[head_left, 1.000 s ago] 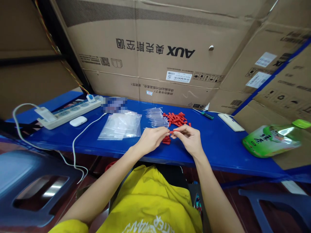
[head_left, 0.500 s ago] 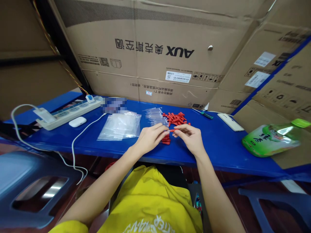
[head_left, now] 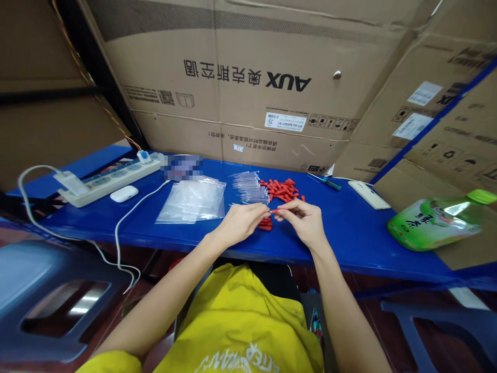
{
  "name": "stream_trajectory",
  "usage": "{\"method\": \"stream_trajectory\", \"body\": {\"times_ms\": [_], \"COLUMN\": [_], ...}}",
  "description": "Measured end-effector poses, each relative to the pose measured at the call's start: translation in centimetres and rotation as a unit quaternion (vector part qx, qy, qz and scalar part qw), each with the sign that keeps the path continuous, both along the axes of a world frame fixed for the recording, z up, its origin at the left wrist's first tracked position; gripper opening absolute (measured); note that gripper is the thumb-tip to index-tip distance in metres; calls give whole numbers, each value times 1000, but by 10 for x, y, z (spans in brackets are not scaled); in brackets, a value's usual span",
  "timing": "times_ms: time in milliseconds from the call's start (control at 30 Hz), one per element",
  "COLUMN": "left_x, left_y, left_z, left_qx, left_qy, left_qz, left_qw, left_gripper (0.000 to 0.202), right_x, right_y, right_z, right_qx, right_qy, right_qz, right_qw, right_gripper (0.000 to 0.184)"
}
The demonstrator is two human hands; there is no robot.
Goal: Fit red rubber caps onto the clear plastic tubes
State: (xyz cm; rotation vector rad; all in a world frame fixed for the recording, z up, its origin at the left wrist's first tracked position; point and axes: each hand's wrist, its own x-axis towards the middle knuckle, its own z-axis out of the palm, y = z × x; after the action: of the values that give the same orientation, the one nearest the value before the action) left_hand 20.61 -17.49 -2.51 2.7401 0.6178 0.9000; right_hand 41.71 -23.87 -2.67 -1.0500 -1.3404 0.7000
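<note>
My left hand [head_left: 241, 223] and my right hand [head_left: 302, 220] meet over the blue table [head_left: 341, 228], fingers pinched. Between the fingertips is a small red cap [head_left: 274, 211]; the left fingers seem to pinch a thin clear tube joined to it. Under the hands lie a few more red pieces [head_left: 266, 224]. Just behind them sit a pile of red caps [head_left: 282, 189] and a bundle of clear tubes [head_left: 250, 187].
Clear plastic bags [head_left: 193, 201] lie left of the tubes. Further left are a power strip [head_left: 104, 180], a white earbud case [head_left: 124, 194] and a white cable [head_left: 128, 217]. A screwdriver [head_left: 331, 183], a phone [head_left: 368, 195] and a green bottle [head_left: 435, 221] lie to the right. Cardboard boxes [head_left: 248, 77] stand behind.
Both hands stay pinched on the red cap at the same spot; only small shifts of the fingers show.
</note>
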Motion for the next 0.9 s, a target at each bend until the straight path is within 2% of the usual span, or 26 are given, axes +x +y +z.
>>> {"method": "stream_trajectory", "body": {"times_ms": [700, 900], "left_x": [1, 2], "left_y": [0, -2], "left_z": [1, 3], "left_qx": [25, 21], "left_qy": [22, -3], "left_qz": [11, 39], "left_qw": [999, 999], "left_gripper": [42, 36], "right_x": [-3, -1], "right_y": [0, 1], "right_z": [-1, 0], "right_qx": [6, -6], "right_qy": [-11, -10], "right_qz": [7, 3], "right_qw": [1000, 1000], "right_gripper": [25, 24]}}
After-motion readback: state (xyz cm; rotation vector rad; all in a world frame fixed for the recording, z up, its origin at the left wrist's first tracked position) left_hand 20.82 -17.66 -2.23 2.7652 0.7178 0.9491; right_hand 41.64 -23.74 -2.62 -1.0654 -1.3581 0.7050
